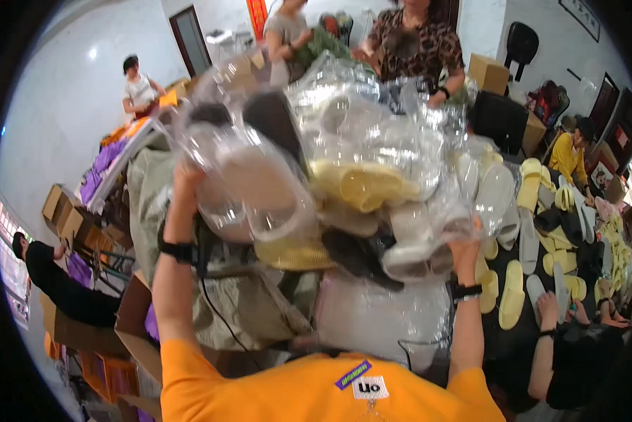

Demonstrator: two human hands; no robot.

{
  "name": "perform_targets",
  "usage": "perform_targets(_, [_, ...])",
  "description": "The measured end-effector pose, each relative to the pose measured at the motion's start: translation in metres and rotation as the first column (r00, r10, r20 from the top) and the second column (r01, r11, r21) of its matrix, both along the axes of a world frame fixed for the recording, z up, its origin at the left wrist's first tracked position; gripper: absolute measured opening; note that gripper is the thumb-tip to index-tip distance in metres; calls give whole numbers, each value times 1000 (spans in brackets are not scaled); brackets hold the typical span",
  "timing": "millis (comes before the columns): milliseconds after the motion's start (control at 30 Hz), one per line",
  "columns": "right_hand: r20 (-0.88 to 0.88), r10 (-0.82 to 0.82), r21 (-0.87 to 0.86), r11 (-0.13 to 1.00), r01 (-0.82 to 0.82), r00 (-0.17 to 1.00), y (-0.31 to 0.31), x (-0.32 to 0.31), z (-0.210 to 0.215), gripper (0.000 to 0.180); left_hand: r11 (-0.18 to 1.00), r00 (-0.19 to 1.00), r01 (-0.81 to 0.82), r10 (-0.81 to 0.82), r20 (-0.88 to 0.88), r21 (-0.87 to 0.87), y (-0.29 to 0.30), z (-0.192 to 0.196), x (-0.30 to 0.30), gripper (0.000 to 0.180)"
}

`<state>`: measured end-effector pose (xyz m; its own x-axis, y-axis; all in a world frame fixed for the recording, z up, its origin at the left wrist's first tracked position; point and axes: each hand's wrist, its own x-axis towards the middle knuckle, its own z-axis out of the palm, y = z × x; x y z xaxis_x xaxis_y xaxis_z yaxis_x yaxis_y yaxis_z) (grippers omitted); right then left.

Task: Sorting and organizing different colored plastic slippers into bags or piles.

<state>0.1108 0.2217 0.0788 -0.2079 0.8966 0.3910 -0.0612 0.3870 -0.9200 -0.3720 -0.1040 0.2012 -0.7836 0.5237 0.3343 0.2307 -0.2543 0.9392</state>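
Left of the heap of bagged slippers [365,126], the left hand [188,180] clamps a clear bag of pale slippers [256,176], likely light, soft, slippery, best squeezed mid-sole; the right hand's [465,244] grip is too blurred to tell.

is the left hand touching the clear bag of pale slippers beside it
Touching: in the head view, the left hand meets the left edge of the clear bag of pale slippers and holds it up, though blur hides the exact grip.
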Motion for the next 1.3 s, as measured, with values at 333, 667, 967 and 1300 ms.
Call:
perform_targets(333, [426,-121,375,926,-53,897,-19,-32,22,77,862,881,-355,179,438,363,44,-44,-49,45])
perform_targets(667, [405,-252,524,852,3,879,-13,-39,18,83,544,670,-739,533,-517,-397,81,-87,-61,78])
perform_targets(967, [556,-242,452,891,-45,795,-30,-76,34,76,933,972,-220,235,18,-283,30,-69,-75,67])
perform_targets(1300, [605,-172,322,946,-41,777,-19,-59,50,68,691,528,-705,361,-769,-160,19,-46,38,71])
